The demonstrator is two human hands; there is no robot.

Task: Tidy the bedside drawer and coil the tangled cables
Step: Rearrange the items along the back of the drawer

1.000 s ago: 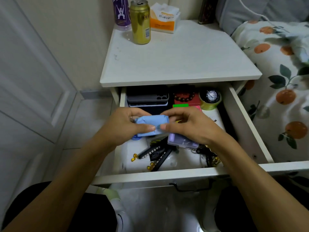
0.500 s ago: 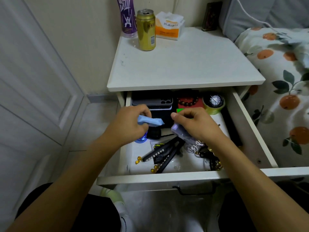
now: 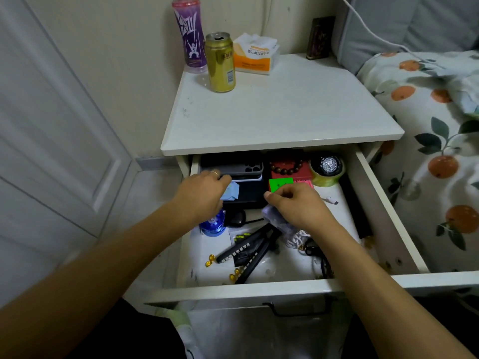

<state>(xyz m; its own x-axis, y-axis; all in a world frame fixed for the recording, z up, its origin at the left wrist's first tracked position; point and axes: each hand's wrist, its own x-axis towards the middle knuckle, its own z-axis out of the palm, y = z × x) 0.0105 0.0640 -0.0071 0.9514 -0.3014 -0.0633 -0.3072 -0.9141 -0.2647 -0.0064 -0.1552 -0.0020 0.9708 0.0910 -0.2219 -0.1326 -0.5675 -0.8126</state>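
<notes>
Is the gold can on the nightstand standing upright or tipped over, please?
Upright: the gold can stands on its base on the nightstand top, its opened lid facing up.

A pale cream painted wall (image 3: 124, 60) stood beyond both hands, its grey skirting board (image 3: 153, 161) meeting a pale tiled floor (image 3: 153, 198) just left of the left hand. Further left hung a white panelled door (image 3: 57, 141). A white wooden bedside table (image 3: 280, 115) rose ahead; a bed with orange-printed bedding (image 3: 435, 156) lay right of the right hand.
</notes>
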